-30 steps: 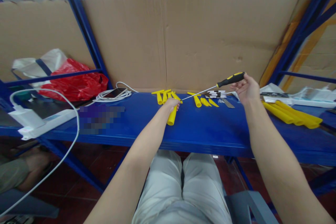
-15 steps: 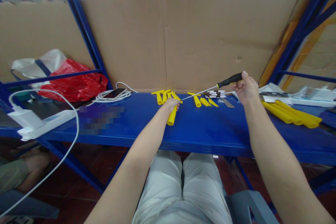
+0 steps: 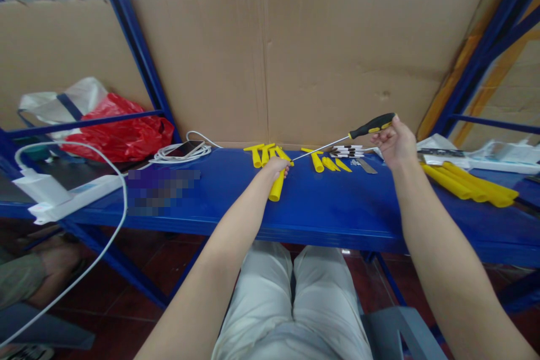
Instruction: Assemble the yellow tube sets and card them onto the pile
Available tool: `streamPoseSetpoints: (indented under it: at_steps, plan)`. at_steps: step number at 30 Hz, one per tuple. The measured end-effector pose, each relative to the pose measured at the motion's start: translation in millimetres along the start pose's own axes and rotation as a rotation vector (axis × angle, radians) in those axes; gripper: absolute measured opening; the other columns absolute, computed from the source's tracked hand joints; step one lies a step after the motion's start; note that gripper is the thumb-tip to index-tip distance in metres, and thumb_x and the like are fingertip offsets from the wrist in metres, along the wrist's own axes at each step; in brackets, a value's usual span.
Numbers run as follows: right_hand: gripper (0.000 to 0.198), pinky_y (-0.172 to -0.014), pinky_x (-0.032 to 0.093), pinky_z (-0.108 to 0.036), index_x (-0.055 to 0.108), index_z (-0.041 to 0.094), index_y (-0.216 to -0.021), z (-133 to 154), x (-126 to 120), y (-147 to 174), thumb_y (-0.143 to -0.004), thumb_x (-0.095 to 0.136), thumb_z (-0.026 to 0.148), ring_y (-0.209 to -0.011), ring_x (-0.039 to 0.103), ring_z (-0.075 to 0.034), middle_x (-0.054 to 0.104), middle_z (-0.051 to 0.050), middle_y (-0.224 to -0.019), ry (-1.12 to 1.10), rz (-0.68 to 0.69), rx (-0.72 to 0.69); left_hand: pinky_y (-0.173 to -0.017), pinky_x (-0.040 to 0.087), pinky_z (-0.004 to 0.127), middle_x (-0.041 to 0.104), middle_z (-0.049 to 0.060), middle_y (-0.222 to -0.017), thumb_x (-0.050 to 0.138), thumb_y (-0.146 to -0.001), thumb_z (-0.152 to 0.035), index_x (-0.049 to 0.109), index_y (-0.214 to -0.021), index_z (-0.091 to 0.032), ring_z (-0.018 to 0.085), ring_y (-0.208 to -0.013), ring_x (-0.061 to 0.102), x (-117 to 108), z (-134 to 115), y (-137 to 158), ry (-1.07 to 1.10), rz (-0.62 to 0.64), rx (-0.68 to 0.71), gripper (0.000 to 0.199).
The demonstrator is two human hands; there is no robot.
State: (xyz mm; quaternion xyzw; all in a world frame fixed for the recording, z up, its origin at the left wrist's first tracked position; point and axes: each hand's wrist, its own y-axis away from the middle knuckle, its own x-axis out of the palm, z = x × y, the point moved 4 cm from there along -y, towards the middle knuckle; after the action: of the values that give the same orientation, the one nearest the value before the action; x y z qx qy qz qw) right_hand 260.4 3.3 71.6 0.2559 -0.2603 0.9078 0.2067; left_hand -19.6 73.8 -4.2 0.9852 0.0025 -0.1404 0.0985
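My left hand [image 3: 277, 167] is closed around a yellow plastic piece with a tubular handle [image 3: 276, 188]. Its round open end points down toward me over the blue tabletop [image 3: 333, 202]. Between the fingers of my right hand [image 3: 394, 138] is the end of a long screwdriver [image 3: 373, 125] with a black and yellow grip. The thin shaft slants down left, and its tip meets the yellow piece at my left fingers, where the exact contact is hidden. Several similar yellow T-shaped pieces [image 3: 256, 156] lie just behind my left hand, and another yellow T-shaped piece [image 3: 316, 160] lies to its right.
Small yellow wedges [image 3: 330, 163], stacked white packs [image 3: 347, 151] and a flat metal blade [image 3: 368, 166] lie at the back. Yellow tubes [image 3: 468, 183] rest at right. At left are a power strip [image 3: 76, 199], coiled white cable [image 3: 181, 153] and red bag [image 3: 120, 129]. Cardboard [image 3: 329, 62] stands behind.
The screwdriver's grip has turned about its axis, showing more yellow, and my right fingers have shifted slightly at its end. My left hand and the yellow piece stay in place.
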Motion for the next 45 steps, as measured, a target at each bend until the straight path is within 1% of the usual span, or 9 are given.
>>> streamPoseSetpoints:
  at_steps: [5,10,14,21,29,32,38,42,45]
  plan:
    - [0.028,-0.043,0.042,-0.021,0.042,0.021,-0.064,1.4,0.2,4.0,-0.092,0.046,0.022,-0.035,0.044,-0.011,0.039,0.007,-0.036,0.093,-0.059,-0.003,-0.045,0.037,0.020,0.043,-0.005,-0.041,0.055,-0.082,-0.009,0.056,-0.074,-0.013,0.007,-0.038,0.041,-0.6,-1.2,4.2,-0.012,0.006,0.006,0.009]
    - [0.029,-0.040,0.041,-0.021,0.040,0.022,-0.065,3.5,2.3,7.1,-0.088,0.056,0.028,-0.033,0.042,-0.011,0.037,0.008,-0.036,0.095,-0.081,0.001,-0.046,0.038,0.021,0.043,-0.005,-0.042,0.055,-0.083,-0.008,0.055,-0.075,-0.012,0.008,-0.039,0.042,-1.2,-2.1,6.3,-0.018,0.007,0.004,0.009]
    - [0.028,-0.038,0.040,-0.022,0.040,0.022,-0.066,2.8,1.5,6.3,-0.089,0.055,0.028,-0.032,0.040,-0.010,0.036,0.009,-0.036,0.100,-0.085,0.008,-0.046,0.037,0.020,0.042,-0.005,-0.042,0.054,-0.082,-0.007,0.054,-0.075,-0.013,0.008,-0.040,0.042,-0.8,-2.5,7.3,-0.015,0.007,0.005,0.010]
    - [0.032,-0.033,0.037,-0.021,0.039,0.023,-0.066,0.1,-1.5,3.7,-0.083,0.064,0.034,-0.029,0.038,-0.010,0.034,0.010,-0.035,0.097,-0.087,0.003,-0.047,0.037,0.020,0.043,-0.005,-0.044,0.058,-0.081,-0.008,0.052,-0.071,-0.014,0.007,-0.040,0.042,-1.5,-2.5,7.8,-0.018,-0.004,-0.010,0.013]
    - [0.025,-0.033,0.038,-0.019,0.043,0.021,-0.065,0.7,-0.2,4.4,-0.087,0.056,0.025,-0.027,0.034,-0.008,0.034,0.010,-0.033,0.069,-0.115,-0.023,-0.046,0.036,0.020,0.042,-0.005,-0.041,0.054,-0.083,-0.006,0.048,-0.066,-0.015,0.007,-0.039,0.040,-0.4,-3.4,8.7,-0.010,0.016,0.015,0.019]
    - [0.025,-0.037,0.042,-0.018,0.046,0.021,-0.065,0.5,-0.6,3.9,-0.087,0.057,0.026,-0.029,0.038,-0.008,0.036,0.009,-0.034,0.061,-0.100,-0.041,-0.047,0.037,0.021,0.042,-0.005,-0.040,0.055,-0.082,-0.007,0.048,-0.066,-0.015,0.007,-0.039,0.041,0.0,-3.0,7.7,-0.013,0.015,0.019,0.019]
    - [0.028,-0.048,0.050,-0.021,0.049,0.019,-0.063,0.0,1.9,3.5,-0.090,0.052,0.028,-0.035,0.044,-0.008,0.042,0.006,-0.038,0.024,-0.027,-0.018,-0.048,0.038,0.021,0.042,-0.005,-0.042,0.055,-0.082,-0.007,0.048,-0.063,-0.016,0.007,-0.039,0.041,-0.3,-1.9,5.7,-0.011,0.006,0.015,0.022]
    - [0.029,-0.047,0.048,-0.022,0.048,0.019,-0.062,1.4,5.3,5.9,-0.090,0.050,0.024,-0.041,0.052,-0.011,0.046,0.003,-0.041,0.021,0.016,-0.013,-0.046,0.036,0.021,0.041,-0.005,-0.042,0.056,-0.082,-0.007,0.043,-0.060,-0.017,0.006,-0.038,0.040,-0.4,-2.0,6.8,-0.009,-0.005,0.020,0.027]
    - [0.031,-0.043,0.045,-0.021,0.046,0.019,-0.060,2.4,4.4,7.3,-0.089,0.054,0.022,-0.039,0.049,-0.011,0.044,0.004,-0.040,0.076,-0.009,-0.033,-0.045,0.034,0.020,0.041,-0.006,-0.041,0.055,-0.083,-0.007,0.041,-0.059,-0.018,0.006,-0.037,0.040,-0.2,-2.4,8.2,-0.009,0.001,0.022,0.029]
